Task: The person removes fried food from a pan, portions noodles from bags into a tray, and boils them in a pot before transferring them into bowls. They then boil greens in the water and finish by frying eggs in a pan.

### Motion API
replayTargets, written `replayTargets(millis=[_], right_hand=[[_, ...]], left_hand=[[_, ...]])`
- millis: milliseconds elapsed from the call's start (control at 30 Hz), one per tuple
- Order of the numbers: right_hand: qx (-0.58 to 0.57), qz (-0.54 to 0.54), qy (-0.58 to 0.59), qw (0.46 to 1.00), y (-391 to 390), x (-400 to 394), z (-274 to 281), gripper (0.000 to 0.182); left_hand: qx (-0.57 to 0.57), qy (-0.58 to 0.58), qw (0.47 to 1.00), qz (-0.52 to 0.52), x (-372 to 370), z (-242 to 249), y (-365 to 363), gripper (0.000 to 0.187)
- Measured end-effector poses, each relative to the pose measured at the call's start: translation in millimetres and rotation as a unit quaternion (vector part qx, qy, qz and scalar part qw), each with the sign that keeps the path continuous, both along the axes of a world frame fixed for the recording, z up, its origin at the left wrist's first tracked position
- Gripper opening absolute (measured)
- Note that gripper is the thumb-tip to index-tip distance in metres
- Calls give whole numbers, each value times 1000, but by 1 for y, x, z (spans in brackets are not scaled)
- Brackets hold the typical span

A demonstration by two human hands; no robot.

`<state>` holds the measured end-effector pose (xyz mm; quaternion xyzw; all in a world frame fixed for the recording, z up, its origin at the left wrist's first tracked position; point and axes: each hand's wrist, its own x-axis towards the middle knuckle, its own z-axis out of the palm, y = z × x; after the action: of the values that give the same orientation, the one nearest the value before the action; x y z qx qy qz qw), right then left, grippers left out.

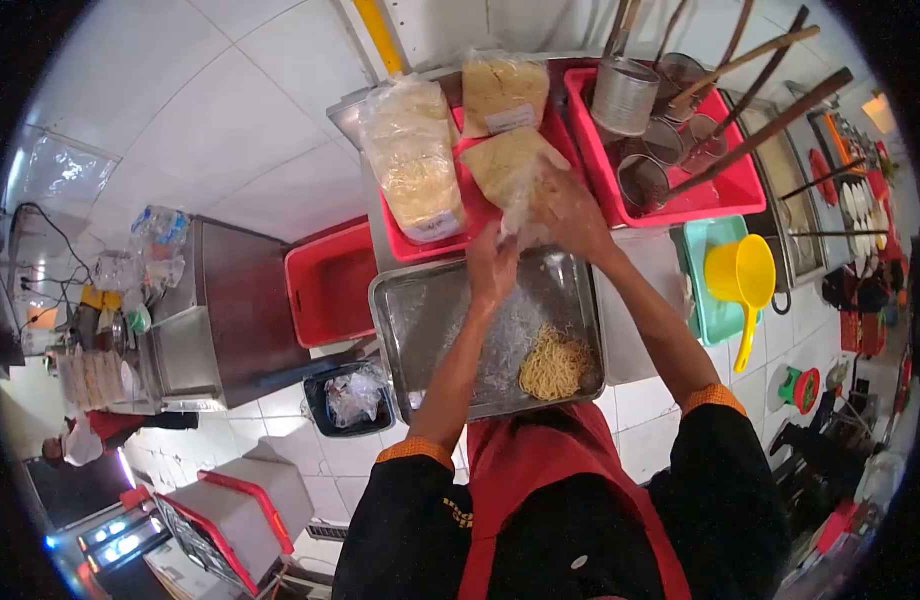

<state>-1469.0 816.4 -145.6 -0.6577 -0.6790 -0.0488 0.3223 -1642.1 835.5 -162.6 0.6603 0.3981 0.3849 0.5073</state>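
- Clear plastic bag of pale-yellow noodles [504,163]: at twelve o'clock from the rectangular grey metal tray [427,325].
- Left hand [492,264]: grip clenched on the bag's near end.
- Right hand [570,212]: grip grasping the bag's right side.
- Loose yellow noodles [557,365]: heaped inside the tray, four o'clock.

Noodles [553,365] lie in the near right corner of the tray [435,325]; behind it, bags [425,185] lie in a crate [425,251], a tub [742,196] with cans [623,97] to the crate's right
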Motion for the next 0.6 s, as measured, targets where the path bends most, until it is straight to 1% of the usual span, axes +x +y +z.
replayTargets(millis=[67, 100, 133, 167, 200, 233, 267, 300, 333, 367, 400, 433, 467, 500, 533, 567, 600], right_hand=[[18, 42, 165, 985, 21, 4, 27, 44], [15, 46, 168, 985, 27, 4, 48, 44], [56, 16, 217, 975, 32, 6, 73, 40], [99, -15, 263, 959, 35, 8, 91, 36], [136, -60, 235, 960, 34, 13, 99, 29], [136, -59, 236, 960, 30, 16, 92, 29], [92, -65, 236, 965, 29, 21, 80, 27], [47, -71, 236, 968, 27, 22, 69, 25], [-124, -83, 229, 962, 25, 21, 64, 40], [-123, -82, 228, 962, 24, 16, 54, 40], [-122, -141, 227, 956, 27, 8, 44, 55], [-120, -200, 226, 946, 32, 1, 33, 72], [-115, -200, 226, 946, 41, -3, 24, 72], [-88, -148, 309, 935, 50, -7, 15, 82], [-63, -94, 390, 914, 57, -11, 7, 92], [-61, -93, 393, 913, 63, -15, -2, 92], [-92, -125, 348, 925, 68, -19, -11, 92]], left_hand=[[88, -1, 996, 21, 17, -8, 39, 14], [44, -49, 998, 21, 27, 14, 63, 13], [-1, -97, 995, 20, 39, 47, 88, 11], [46, -54, 997, 3, 50, 66, 114, 9], [93, -10, 996, -15, 61, 83, 135, 8], [17, -40, 999, 7, 74, 101, 145, 6], [-55, -72, 995, 30, 86, 113, 157, 6], [-52, -74, 995, 31, 96, 112, 173, 6], [-33, -172, 983, 49, 106, 110, 191, 5], [-16, -267, 961, 65, 114, 109, 202, 8], [-29, -327, 942, 76, 118, 116, 209, 8], [-25, -328, 941, 73, 117, 126, 208, 8], [-14, -280, 960, 27, 115, 136, 206, 7], [-3, -229, 973, -17, 114, 144, 204, 7], [18, -189, 981, -36, 114, 145, 200, 10], [20, -187, 982, -36, 112, 145, 195, 10], [17, -146, 986, -77, 104, 147, 180, 12]])
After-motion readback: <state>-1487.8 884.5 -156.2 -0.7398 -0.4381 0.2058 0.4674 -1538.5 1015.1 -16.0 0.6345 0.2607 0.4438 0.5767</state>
